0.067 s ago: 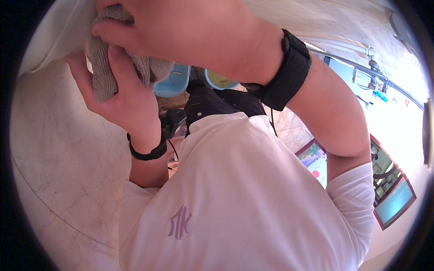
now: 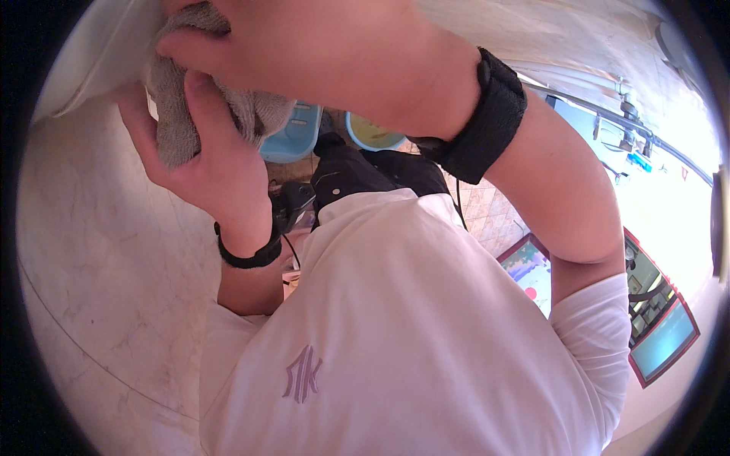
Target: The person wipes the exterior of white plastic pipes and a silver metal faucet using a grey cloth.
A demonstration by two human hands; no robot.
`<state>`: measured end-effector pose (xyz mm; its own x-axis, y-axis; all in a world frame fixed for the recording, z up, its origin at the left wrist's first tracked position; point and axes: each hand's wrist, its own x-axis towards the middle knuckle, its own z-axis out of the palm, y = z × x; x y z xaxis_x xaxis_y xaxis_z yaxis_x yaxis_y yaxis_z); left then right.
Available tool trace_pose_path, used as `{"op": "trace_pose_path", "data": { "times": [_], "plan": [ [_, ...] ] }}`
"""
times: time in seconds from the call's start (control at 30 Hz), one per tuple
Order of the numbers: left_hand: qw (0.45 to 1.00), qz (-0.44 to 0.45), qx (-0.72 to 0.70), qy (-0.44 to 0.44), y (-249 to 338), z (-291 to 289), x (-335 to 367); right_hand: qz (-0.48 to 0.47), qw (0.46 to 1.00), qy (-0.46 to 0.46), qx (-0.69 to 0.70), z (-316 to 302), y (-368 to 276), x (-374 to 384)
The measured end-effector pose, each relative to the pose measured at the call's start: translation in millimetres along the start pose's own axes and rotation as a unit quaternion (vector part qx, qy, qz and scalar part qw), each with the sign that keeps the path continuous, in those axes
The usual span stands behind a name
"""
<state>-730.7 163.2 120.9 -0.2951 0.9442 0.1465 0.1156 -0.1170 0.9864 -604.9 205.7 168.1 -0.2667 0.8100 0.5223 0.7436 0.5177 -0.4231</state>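
Note:
Both hands are raised at the upper left, on a bunched grey-brown cloth (image 2: 176, 118) with a ribbed, towel-like weave. My left hand (image 2: 217, 156) grips it from below, thumb pressed on the near face and the other fingers behind. From above, my right hand (image 2: 281, 49) reaches across and pinches its top fold; some of its fingers are cut off by the picture's edge. Loose folds of the cloth hang to the right of the left thumb. Close beyond the fingers is a whitish, smooth surface (image 2: 95, 64) with a seam. Black straps circle both wrists.
Marbled pale wall (image 2: 99, 251) runs along my left. On the tiled floor below are a light-blue plastic stool or basin (image 2: 293, 137) and a round blue basin (image 2: 372, 135) holding yellowish liquid. Red-framed panels (image 2: 661, 342) and a pipe (image 2: 593, 112) are at the right.
The lower end of the cloth has drawn slightly upward between the hands. Both hands keep their hold and have barely moved.

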Motion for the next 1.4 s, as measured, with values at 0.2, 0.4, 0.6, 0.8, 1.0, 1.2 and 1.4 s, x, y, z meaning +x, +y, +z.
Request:
{"op": "trace_pose_path", "data": {
  "times": [0.2,0.4,0.6,0.8,1.0,1.2,1.4],
  "plan": [
    [1.000,0.012,-0.012,0.003,-6,-1,0,-0.017,0.996,0.025,0.080,-3,1,-1],
    [0.999,0.045,-0.017,-0.005,-4,2,0,0.010,0.994,0.015,0.112,-10,-3,-1],
    [0.998,0.053,-0.012,-0.006,-4,4,1,0.010,0.995,0.015,0.093,-9,0,-2],
    [0.998,0.068,0.008,-0.001,-8,2,-1,0.008,0.994,0.009,0.105,-3,6,-2],
    [0.999,0.041,0.024,-0.016,-3,2,-1,0.001,0.999,0.019,0.029,-9,-1,-4],
    [0.997,0.071,0.038,-0.006,-10,-1,-1,-0.007,0.999,0.017,0.050,-7,2,-4],
    [0.997,0.073,0.024,-0.014,-9,0,2,-0.025,1.000,0.015,0.004,-11,2,-3]
  ]
}}
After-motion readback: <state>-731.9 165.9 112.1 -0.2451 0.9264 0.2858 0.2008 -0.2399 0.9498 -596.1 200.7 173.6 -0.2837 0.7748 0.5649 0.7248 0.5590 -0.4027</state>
